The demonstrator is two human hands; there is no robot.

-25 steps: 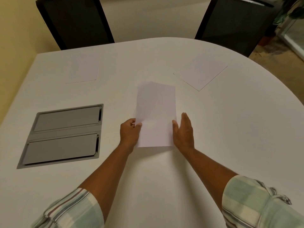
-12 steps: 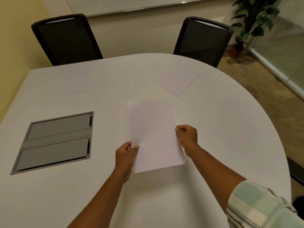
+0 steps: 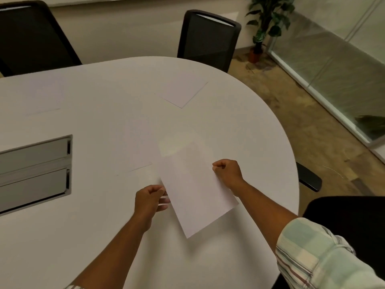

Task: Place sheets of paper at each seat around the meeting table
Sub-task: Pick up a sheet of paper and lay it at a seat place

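Note:
I hold a white sheet of paper [image 3: 193, 184] just above the white meeting table [image 3: 104, 236], its long side slanting towards the lower right. My left hand [image 3: 150, 202] pinches its left edge, where thin white paper edges show between the fingers. My right hand [image 3: 227, 172] grips its right edge. Three more sheets lie flat on the table. One [image 3: 183, 92] lies before the far black chair [image 3: 208, 38]. Another [image 3: 43, 97] lies before the far left chair [image 3: 31, 36]. A faint third sheet [image 3: 133, 147] lies just left of the held sheet.
A grey cable hatch [image 3: 35, 172] is set into the table at the left. A black chair [image 3: 354, 226] with an armrest [image 3: 308, 178] stands at the table's right edge. A potted plant [image 3: 264, 24] and a glass wall [image 3: 333, 69] stand beyond.
My view has swung to the right. Both hands have carried the sheet rightwards and tilted it further; the right hand went from flat beside it to gripping its edge.

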